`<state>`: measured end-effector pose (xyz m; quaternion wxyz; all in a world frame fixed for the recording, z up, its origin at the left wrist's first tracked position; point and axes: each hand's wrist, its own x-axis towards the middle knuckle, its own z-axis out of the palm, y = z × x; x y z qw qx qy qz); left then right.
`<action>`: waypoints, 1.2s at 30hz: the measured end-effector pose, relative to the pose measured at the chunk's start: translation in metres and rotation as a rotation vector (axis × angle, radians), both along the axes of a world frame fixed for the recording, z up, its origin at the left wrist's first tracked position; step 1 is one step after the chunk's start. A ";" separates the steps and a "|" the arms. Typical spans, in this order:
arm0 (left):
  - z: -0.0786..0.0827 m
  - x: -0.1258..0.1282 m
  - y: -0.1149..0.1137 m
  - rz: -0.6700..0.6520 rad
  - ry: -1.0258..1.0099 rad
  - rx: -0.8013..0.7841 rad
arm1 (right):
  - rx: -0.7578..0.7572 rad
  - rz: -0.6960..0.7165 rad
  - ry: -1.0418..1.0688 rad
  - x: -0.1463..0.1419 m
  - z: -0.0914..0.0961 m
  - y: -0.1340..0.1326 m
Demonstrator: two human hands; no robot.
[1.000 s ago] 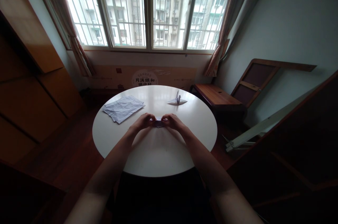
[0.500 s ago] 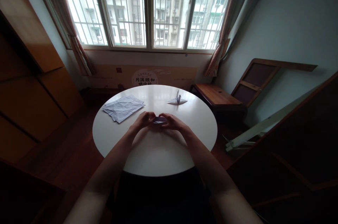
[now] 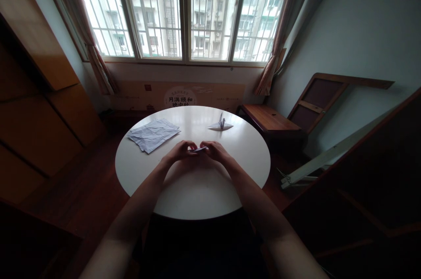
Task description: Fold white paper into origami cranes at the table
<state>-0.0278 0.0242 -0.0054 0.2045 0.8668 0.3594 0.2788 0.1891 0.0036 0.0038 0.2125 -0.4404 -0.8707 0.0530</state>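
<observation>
Between my two hands, over the middle of the white round table, is a small piece of folded paper, seen almost edge-on. My left hand grips its left end with curled fingers. Its right end is pinched by my right hand, thumb and fingertips close together. The fingers hide much of the paper, so its exact shape is unclear. Beyond my right hand stands a folded paper crane. Several creased sheets of paper lie in a loose pile to the left of my left hand.
A low wooden bench stands past the table's right side, with a leaning wooden frame beside it. A long printed cardboard panel rests below the barred window. Wooden cabinets line the left.
The folded paper has tilted from showing its dark face to lying nearly flat, edge toward me. My fingers have shifted slightly around it; the crane and sheets stay put.
</observation>
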 end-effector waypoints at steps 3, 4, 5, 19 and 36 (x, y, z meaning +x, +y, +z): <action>0.002 0.001 -0.002 0.001 0.034 0.033 | 0.008 -0.026 -0.007 -0.001 0.000 0.000; 0.002 0.001 -0.003 0.010 0.044 0.051 | 0.009 -0.028 -0.005 -0.001 0.000 0.000; 0.002 0.002 -0.003 0.026 0.054 0.070 | 0.010 -0.026 -0.003 -0.001 0.000 0.001; 0.010 0.003 0.004 0.364 -0.325 -0.226 | 0.437 -0.170 0.170 -0.002 0.003 0.001; 0.014 0.001 -0.005 0.024 -0.130 -0.638 | -0.150 0.151 0.285 0.001 -0.019 0.013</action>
